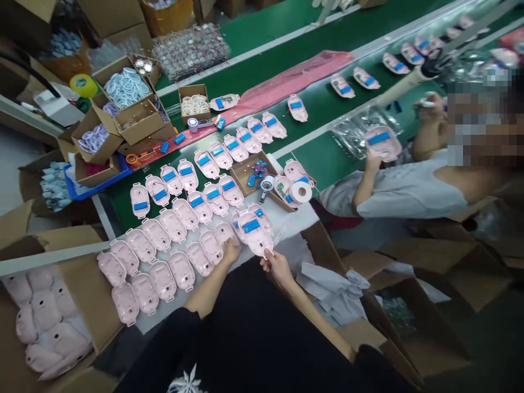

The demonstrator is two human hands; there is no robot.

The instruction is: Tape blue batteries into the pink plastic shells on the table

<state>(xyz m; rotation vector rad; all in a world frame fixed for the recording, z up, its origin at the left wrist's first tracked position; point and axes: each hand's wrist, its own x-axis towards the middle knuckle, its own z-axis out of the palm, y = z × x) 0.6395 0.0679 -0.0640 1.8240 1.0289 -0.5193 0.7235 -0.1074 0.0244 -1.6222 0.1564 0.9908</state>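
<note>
Near the table's front edge, my right hand (279,268) pinches the lower end of a pink plastic shell (260,243) with a blue battery pack (251,226) in it. That shell overlaps another battery-fitted shell (262,214) behind it. To the left, my left hand (231,250) is closed at the edge of a pink shell without a battery (223,232), at the right end of a row; its fingertips are partly hidden. More bare shells (181,271) lie in two rows to the left, and shells with blue batteries (197,202) stand behind them.
A cardboard box (245,177) holds wired blue batteries, with a white tape roll (301,192) at its right. Boxes of rings (126,90) stand at the back left. At right, a co-worker (409,180) holds a shell (383,143) beside the green conveyor (319,112). Open cartons (405,316) flank me.
</note>
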